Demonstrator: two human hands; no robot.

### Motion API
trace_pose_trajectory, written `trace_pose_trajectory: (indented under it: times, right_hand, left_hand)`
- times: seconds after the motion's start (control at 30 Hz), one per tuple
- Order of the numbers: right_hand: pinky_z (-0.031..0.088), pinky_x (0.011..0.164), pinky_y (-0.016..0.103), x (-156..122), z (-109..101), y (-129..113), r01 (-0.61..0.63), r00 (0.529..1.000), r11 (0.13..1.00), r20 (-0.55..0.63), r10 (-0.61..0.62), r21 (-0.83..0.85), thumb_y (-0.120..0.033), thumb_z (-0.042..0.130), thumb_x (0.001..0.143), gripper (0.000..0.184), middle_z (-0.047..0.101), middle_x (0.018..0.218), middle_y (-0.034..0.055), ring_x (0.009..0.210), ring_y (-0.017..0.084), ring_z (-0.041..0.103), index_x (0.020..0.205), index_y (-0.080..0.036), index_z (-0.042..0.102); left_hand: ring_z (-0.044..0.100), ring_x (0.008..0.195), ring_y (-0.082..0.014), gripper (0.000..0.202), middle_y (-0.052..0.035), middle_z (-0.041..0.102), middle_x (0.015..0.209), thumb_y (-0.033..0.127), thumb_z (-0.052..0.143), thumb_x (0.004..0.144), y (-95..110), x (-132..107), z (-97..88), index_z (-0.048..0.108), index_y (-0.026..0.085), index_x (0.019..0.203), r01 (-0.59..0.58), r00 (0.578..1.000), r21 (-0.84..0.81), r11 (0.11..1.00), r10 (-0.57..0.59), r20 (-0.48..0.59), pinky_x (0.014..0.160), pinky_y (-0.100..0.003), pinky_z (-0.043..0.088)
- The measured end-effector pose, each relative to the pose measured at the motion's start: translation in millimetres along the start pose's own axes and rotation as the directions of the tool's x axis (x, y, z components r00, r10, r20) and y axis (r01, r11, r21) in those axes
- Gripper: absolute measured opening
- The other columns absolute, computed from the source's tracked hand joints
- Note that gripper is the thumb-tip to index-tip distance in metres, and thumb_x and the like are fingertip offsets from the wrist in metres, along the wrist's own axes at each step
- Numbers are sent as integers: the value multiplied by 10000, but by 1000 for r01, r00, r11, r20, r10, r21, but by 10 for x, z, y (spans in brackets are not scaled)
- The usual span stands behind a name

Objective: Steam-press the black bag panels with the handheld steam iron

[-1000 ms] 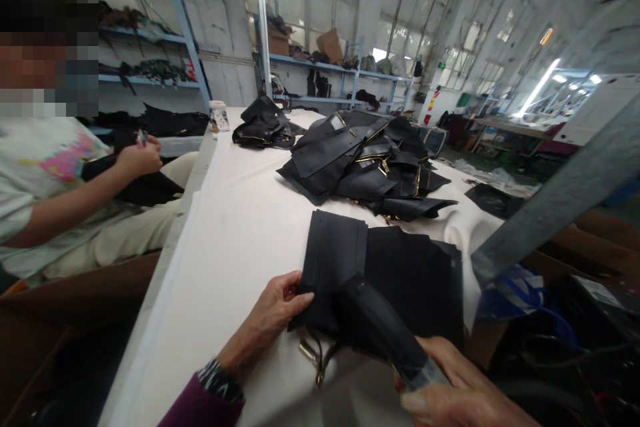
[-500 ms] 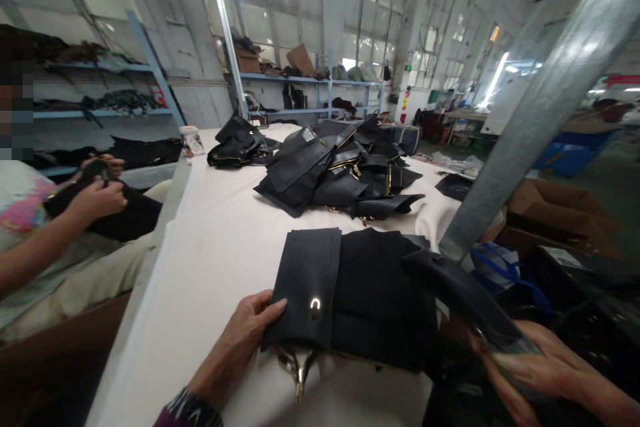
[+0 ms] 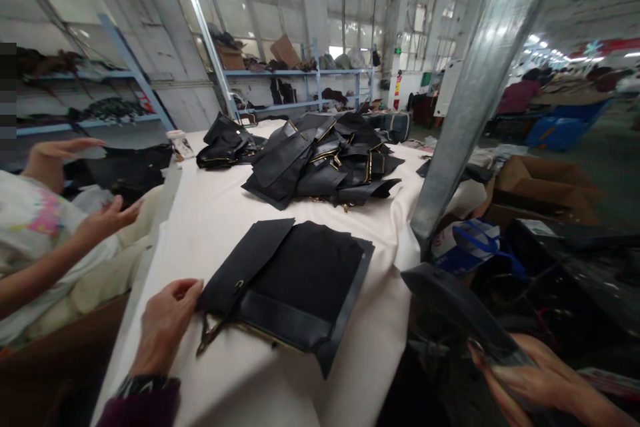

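A flat black leather bag piece (image 3: 305, 267) lies on the pale cloth-covered table in front of me. It has a folded flap (image 3: 250, 253) with a small metal loop, a gold zipper along its near edge and a metal clasp (image 3: 209, 332) at its left corner. With thumb and fingers closed, my left hand (image 3: 167, 323) pinches the left edge of this piece. My right hand (image 3: 530, 367) is wrapped round a black curved nozzle-like tool (image 3: 460, 300) with clear tape on its grip. The tool's slanted tip sits right of the piece, apart from it.
Behind lies a heap of similar black leather pieces (image 3: 320, 160), with a smaller bundle (image 3: 225, 143) and a patterned cup (image 3: 180, 145) left of it. A metal post (image 3: 475, 93) rises at the table's right edge. Cartons (image 3: 545, 180) stand beyond. A co-worker's hands (image 3: 107, 220) show at left.
The bag piece has turned and shifted left with my left hand. The tool no longer overlaps its right side. The co-worker's hands have parted, and the view has swung slightly right.
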State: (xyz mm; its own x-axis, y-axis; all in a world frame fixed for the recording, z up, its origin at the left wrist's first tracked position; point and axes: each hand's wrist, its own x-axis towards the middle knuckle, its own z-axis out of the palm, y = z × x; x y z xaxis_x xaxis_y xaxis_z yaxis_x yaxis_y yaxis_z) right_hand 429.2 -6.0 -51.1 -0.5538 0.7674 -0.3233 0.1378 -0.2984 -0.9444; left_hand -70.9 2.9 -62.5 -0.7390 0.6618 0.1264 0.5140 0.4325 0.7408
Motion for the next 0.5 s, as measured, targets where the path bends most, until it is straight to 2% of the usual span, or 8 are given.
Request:
trace_pose_trajectory:
  times: [0.07, 0.13, 0.17, 0.23, 0.3, 0.33, 0.4, 0.5]
  right_hand:
    - [342, 301, 253, 17, 32, 63, -23, 1000, 999, -17, 23, 30, -602, 631, 669, 425, 492, 348, -10, 258, 134, 418, 722, -182, 592]
    - [318, 295, 244, 10, 87, 115, -6, 997, 999, -82, 9, 46, -600, 629, 665, 423, 478, 331, -25, 243, 121, 391, 743, -187, 583]
    - [322, 302, 240, -2, 116, 133, -7, 995, 999, -96, 11, 43, -606, 616, 671, 437, 491, 344, -25, 254, 120, 400, 768, -183, 576]
    - [349, 331, 235, -27, 164, 148, -52, 996, 998, -71, 54, 26, -602, 599, 687, 454, 528, 390, -15, 301, 128, 445, 806, -166, 558]
    - [376, 364, 235, -41, 195, 148, -83, 996, 996, -37, 84, 14, -575, 589, 713, 445, 552, 433, -6, 349, 134, 482, 836, -149, 544]
    - [378, 370, 232, -42, 208, 148, -87, 996, 996, -11, 87, 7, -561, 585, 723, 435, 555, 444, -6, 360, 134, 491, 845, -146, 536]
    - [372, 370, 220, -42, 239, 155, -66, 996, 998, 53, 67, -10, -543, 579, 739, 422, 557, 455, -13, 359, 128, 495, 868, -147, 513]
    - [347, 353, 198, -82, 313, 181, -18, 983, 998, 182, 28, -52, -537, 563, 763, 406, 558, 438, -19, 330, 116, 483, 868, -151, 492]
  left_hand:
    - [586, 785, -263, 325, -58, 650, 845, 431, 548, 690, 75, -349, -143, 631, 190, 892, 6, 989, 119, 993, 12, -151, 745, -374, 416]
    - [603, 807, -252, 323, -34, 663, 835, 454, 553, 702, 128, -821, -176, 636, 227, 916, 38, 984, 30, 999, -33, -173, 778, -370, 426]
    - [611, 791, -243, 314, -32, 670, 788, 473, 553, 706, 144, -1075, -138, 645, 218, 865, 61, 993, -85, 994, -69, -97, 781, -360, 433]
    - [623, 721, -243, 383, -67, 681, 723, 528, 607, 652, 172, -1552, 30, 650, 163, 759, 210, 957, -310, 927, -131, 257, 729, -356, 461]
    - [638, 754, -255, 448, -123, 697, 794, 545, 635, 649, 221, -1910, 263, 649, 121, 793, 456, 779, -413, 788, -130, 613, 664, -339, 480]
    - [643, 772, -249, 458, -142, 698, 847, 539, 636, 667, 259, -2029, 377, 642, 111, 828, 562, 699, -435, 704, -123, 704, 651, -324, 481]
    - [645, 804, -229, 439, -160, 690, 922, 508, 616, 722, 358, -2150, 560, 625, 103, 893, 654, 649, -511, 558, -67, 758, 639, -297, 480]
    - [645, 804, -203, 354, -149, 684, 928, 440, 583, 785, 516, -2138, 704, 613, 108, 906, 691, 665, -623, 366, 14, 746, 641, -277, 481]
